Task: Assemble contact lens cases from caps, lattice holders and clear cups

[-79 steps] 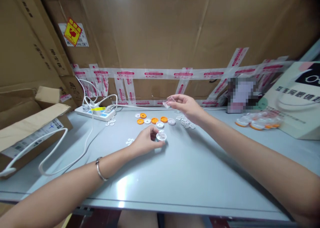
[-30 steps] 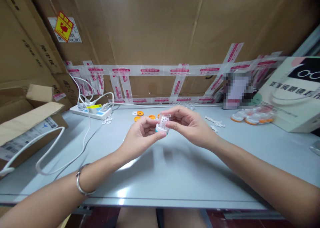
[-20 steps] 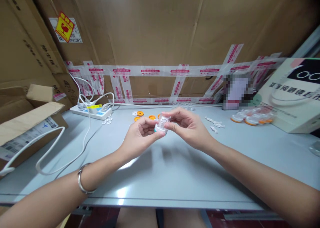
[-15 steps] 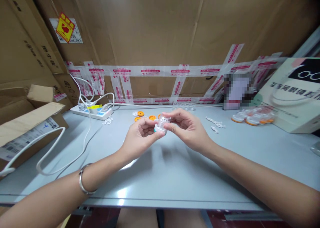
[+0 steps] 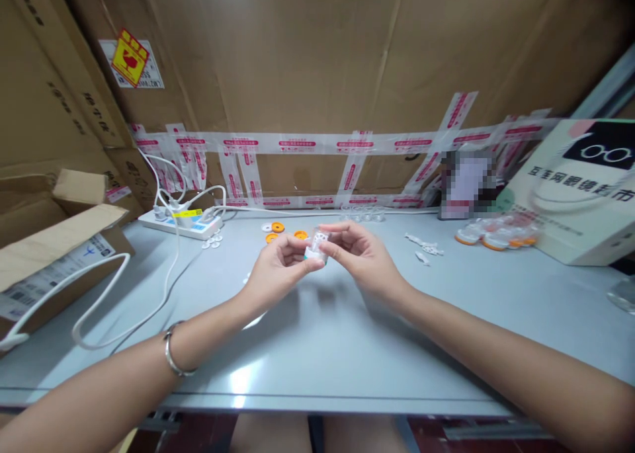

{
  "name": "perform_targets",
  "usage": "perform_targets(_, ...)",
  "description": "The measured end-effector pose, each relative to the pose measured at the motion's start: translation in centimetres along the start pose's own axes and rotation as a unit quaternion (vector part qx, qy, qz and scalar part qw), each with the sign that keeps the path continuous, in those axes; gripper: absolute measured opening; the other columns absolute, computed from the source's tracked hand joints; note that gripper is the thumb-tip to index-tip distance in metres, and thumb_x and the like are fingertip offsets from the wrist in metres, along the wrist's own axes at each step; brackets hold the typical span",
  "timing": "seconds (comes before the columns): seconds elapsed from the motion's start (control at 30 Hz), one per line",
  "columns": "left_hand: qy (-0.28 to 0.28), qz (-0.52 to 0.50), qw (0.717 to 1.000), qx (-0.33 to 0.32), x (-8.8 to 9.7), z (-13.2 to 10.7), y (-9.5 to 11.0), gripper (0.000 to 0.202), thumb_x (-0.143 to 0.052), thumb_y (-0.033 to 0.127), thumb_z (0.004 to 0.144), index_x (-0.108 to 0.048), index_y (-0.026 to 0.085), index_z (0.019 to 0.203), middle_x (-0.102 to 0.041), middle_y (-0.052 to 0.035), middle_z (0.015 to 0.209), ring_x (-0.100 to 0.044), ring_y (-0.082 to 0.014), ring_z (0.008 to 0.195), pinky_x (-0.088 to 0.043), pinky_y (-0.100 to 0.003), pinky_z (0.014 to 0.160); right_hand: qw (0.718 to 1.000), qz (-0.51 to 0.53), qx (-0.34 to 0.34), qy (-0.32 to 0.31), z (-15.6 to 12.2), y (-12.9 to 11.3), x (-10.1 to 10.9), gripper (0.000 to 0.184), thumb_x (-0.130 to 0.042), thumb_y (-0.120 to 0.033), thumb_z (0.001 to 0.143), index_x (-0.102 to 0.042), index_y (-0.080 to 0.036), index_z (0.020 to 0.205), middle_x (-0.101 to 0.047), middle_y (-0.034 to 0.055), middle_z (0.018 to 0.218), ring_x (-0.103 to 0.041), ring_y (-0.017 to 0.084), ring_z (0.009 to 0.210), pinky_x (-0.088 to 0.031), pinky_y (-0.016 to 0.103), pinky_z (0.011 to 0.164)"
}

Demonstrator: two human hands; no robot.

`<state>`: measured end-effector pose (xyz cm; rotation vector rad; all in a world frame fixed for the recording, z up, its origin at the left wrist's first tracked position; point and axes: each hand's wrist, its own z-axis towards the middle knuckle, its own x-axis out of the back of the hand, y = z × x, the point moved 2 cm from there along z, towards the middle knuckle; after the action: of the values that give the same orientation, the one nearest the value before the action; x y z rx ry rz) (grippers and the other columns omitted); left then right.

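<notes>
A small clear plastic container (image 5: 317, 241) with white slotted parts inside and a white and green base is held above the table in both hands. My left hand (image 5: 280, 264) pinches its base between thumb and fingers. My right hand (image 5: 364, 258) grips the clear upper part from the other side, thumb in front and fingers behind. Fingertips cover some of the container. Just behind my hands, orange rings (image 5: 300, 235) and a white disc (image 5: 266, 227) lie on the table.
A power strip (image 5: 181, 225) with white cables stands at the back left, near small white discs (image 5: 211, 241) and an open cardboard box (image 5: 64, 254). To the right are white plastic pieces (image 5: 424, 245), several orange-based clear cases (image 5: 496, 235) and a printed box (image 5: 578, 195).
My right hand has shifted slightly left and down, and its fingers sit a little lower on the clear part. The left hand keeps its hold on the base.
</notes>
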<state>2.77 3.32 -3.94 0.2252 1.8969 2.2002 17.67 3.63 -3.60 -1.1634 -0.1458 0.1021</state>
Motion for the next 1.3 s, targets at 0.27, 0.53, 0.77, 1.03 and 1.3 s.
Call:
perform_targets(0.27,0.016,-0.022,1.000,-0.004,0.6,0.7,-0.7,0.034,-0.074,0.025,0.065,-0.053,0.016,0.089,-0.063,0.0003,0.081,-0.061,-0.0126,0.079,-0.045,-0.028,0.079,0.993,0.075,-0.039,-0.088,0.8,0.9,0.8,0.035,-0.059,-0.033,0.080,-0.055,-0.029,0.115,-0.065,0.0025,0.106,-0.060,0.016,0.098,-0.043,0.040,0.094)
perform_targets(0.53,-0.005,-0.041,0.999,0.017,1.4,1.4,-2.5,0.032,-0.075,0.030,0.064,-0.053,0.016,0.082,-0.061,0.0007,0.089,-0.059,-0.0105,0.077,-0.043,-0.024,0.075,0.991,0.015,-0.031,-0.132,0.6,1.4,0.3,0.048,-0.068,-0.031,0.071,-0.045,-0.026,0.113,-0.062,0.0052,0.102,-0.061,0.016,0.094,-0.046,0.038,0.089)
perform_targets(0.77,-0.030,-0.032,0.998,0.052,1.2,1.2,-2.3,0.037,-0.068,0.042,0.070,-0.057,0.017,0.096,-0.062,-0.0050,0.104,-0.058,-0.0162,0.097,-0.041,-0.032,0.090,0.997,-0.062,0.000,-0.050,2.4,1.7,2.6,0.048,-0.069,-0.031,0.067,-0.039,-0.026,0.104,-0.058,0.0007,0.090,-0.061,0.015,0.083,-0.049,0.035,0.079)
perform_targets(1.03,-0.009,0.092,0.995,0.035,1.2,1.1,-1.4,0.037,-0.058,0.050,0.074,-0.059,0.016,0.090,-0.061,-0.0076,0.103,-0.055,-0.0217,0.101,-0.044,-0.036,0.086,0.829,-0.508,-0.143,0.187,5.4,1.1,18.5,0.041,-0.063,-0.025,0.070,-0.047,-0.023,0.108,-0.058,0.0025,0.087,-0.056,0.016,0.076,-0.043,0.028,0.071)
perform_targets(1.3,-0.031,0.145,0.989,0.001,1.3,1.2,-2.0,0.036,-0.055,0.050,0.076,-0.060,0.017,0.090,-0.061,-0.0077,0.104,-0.056,-0.0214,0.098,-0.045,-0.033,0.080,0.745,-0.554,-0.336,0.159,-0.5,0.0,28.5,0.033,-0.079,-0.015,0.044,-0.053,-0.020,0.063,-0.058,0.0041,0.061,-0.053,0.017,0.054,-0.039,0.031,0.056)
